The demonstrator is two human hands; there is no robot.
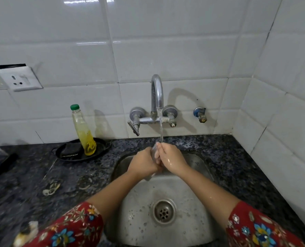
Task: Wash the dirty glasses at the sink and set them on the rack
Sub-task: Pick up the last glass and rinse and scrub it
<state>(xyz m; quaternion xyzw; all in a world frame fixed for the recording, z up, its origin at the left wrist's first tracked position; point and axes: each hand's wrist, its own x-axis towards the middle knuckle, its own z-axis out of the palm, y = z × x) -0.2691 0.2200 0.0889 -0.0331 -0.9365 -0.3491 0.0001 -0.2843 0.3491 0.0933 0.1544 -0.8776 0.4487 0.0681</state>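
Floral sleeves [73, 227] are leaning over the steel sink [189, 227]; the left hand [144, 163] and right hand [171, 159] are both gripping a clear glass [154, 152] under the tap's stream [161, 129]. Wet fingers may be letting it slip into the basin.

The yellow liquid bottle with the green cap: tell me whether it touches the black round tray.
Touching. The head view shows the yellow liquid bottle with its base set inside the black round tray, leaning left, no gap beneath it.
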